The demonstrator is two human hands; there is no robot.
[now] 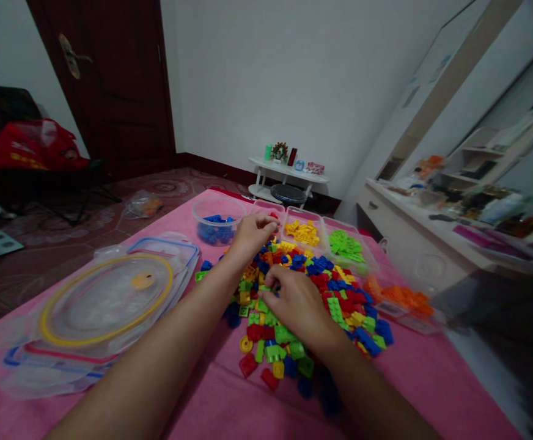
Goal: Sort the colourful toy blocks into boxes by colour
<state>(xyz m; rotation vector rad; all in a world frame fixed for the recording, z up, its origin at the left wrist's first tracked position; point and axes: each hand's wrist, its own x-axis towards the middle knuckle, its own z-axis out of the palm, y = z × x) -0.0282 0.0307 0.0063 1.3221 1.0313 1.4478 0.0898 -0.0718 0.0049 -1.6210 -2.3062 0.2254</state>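
Note:
A mixed pile of toy building bricks in red, blue, green, yellow and orange covers the middle of the pink-covered table. My left hand is over the pile's far edge, in front of the clear container at the back, fingers bent together. A bit of red shows just beyond its fingertips; whether it is held or lies in the container I cannot tell. My right hand rests low on the pile, its fingers curled among the bricks. What its fingertips hold, if anything, is hidden.
Behind the pile stand a round tub of blue bricks and clear boxes of yellow bricks and green bricks. Orange bricks fill a box at right. Stacked lids lie at left. A dresser is beyond the table.

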